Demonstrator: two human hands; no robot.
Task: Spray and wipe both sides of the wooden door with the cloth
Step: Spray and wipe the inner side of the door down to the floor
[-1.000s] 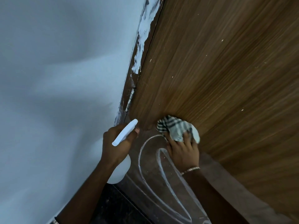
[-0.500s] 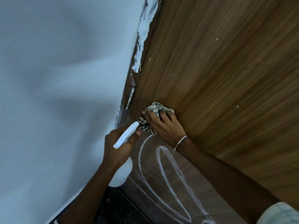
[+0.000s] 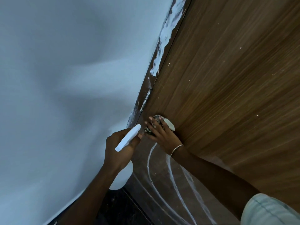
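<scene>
Head view, looking along a wooden door (image 3: 227,95).

**Hidden or cut off.** The cloth (image 3: 169,125) is mostly covered by the right hand (image 3: 162,135). Only a pale fold beyond the knuckles and a dark checked patch between and below the fingers show. The thumb is out of sight, so it cannot be told whether it pinches the cloth. The white spray bottle (image 3: 128,138) is partly masked by the left hand (image 3: 120,148). Its long head projects past the fingers, and the rounded body emerges below the wrist. The trigger is concealed. A pale sleeve (image 3: 269,210) at the right upper arm is cut off by the frame edge. The hinge (image 3: 145,101), beyond the right fingertips, is small and blurred.

**Containers.** The bottle's body is opaque white, so its contents and fill level cannot be made out.

**Hands.** The left hand is wrapped around the bottle's neck, with the nozzle end pointing toward the right hand and just beside its fingertips. The right hand lies with fingers extended and spread, pressing the bunched cloth against the door's lower part, near the hinge edge. A thin bracelet (image 3: 177,149) circles the right wrist.

**Surroundings.** A pale wall (image 3: 65,78) fills the side beyond the left hand. White smears mark the door frame (image 3: 168,30), far beyond both hands. Below the right forearm, curved white lines cross the brown floor (image 3: 162,184).
</scene>
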